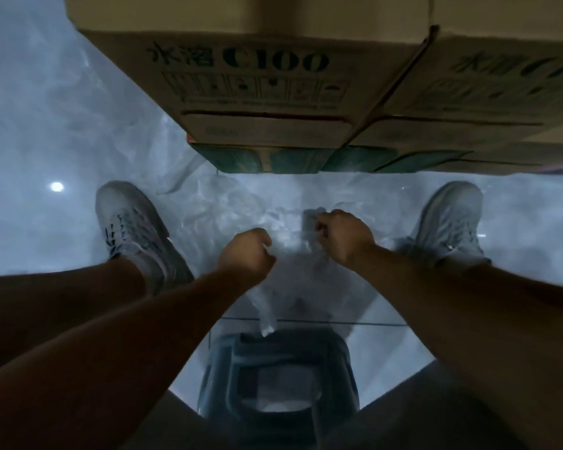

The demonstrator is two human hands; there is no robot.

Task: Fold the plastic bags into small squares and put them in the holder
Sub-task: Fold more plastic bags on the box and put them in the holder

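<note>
Two hands, the left hand (247, 251) and the right hand (342, 238), pinch the plastic bag (293, 277) spread on the floor (46, 125) between the shoes (130, 222). It seems light, limp and slippery, best gripped along its edges.

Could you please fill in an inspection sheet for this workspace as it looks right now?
Surface: glossy grey tiled floor with one bright light reflection.
Job's things: clear plastic bag, crumpled and held up between the hands, not yet a square; more loose plastic seems to lie on the floor beyond it; holder not seen.
Clutter: nothing seen.
Grippers: left hand and right hand both curl on the bag's upper edge.
Cables: nothing seen.
Surroundings: stacked cardboard boxes ahead; grey stool between the legs; left shoe and right shoe flat on the floor.
</note>
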